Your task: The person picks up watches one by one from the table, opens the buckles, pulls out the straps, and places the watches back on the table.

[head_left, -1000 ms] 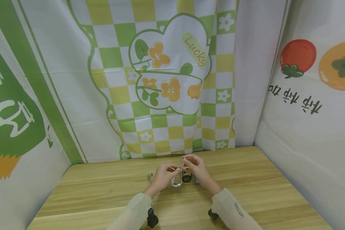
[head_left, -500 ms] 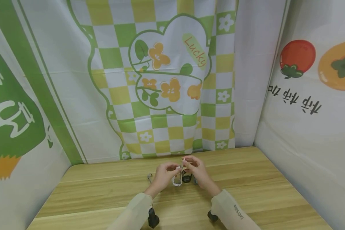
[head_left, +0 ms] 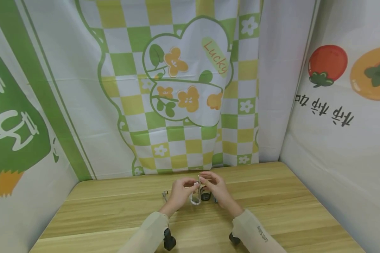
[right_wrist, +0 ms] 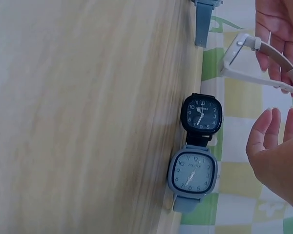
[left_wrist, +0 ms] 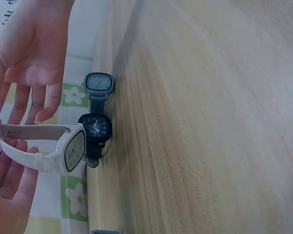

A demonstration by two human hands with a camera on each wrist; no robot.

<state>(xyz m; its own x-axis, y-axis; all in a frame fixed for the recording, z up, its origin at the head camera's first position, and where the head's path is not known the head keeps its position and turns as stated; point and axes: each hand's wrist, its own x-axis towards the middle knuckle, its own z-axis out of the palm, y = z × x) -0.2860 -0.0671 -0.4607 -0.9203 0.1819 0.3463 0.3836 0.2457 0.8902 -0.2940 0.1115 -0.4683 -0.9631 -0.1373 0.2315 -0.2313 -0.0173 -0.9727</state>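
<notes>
A white wristwatch is held up above the table between both hands, its strap bent into a loop. My left hand grips one side of the strap near its end. At the far end of the loop, the fingers of my right hand pinch the strap tip by the buckle. The left wrist view shows the dial of the white wristwatch facing the table side. Part of both thumbs and the buckle lies beyond the edge of the wrist views.
Behind the hands a black wristwatch stands on the wooden table, beside a blue-grey wristwatch. Another bluish wristwatch is left of the left hand. A checkered curtain hangs along the table's back edge.
My right hand has shifted slightly left, bringing the strap tip closer to the left fingers. The left hand stays nearly still on the strap.
</notes>
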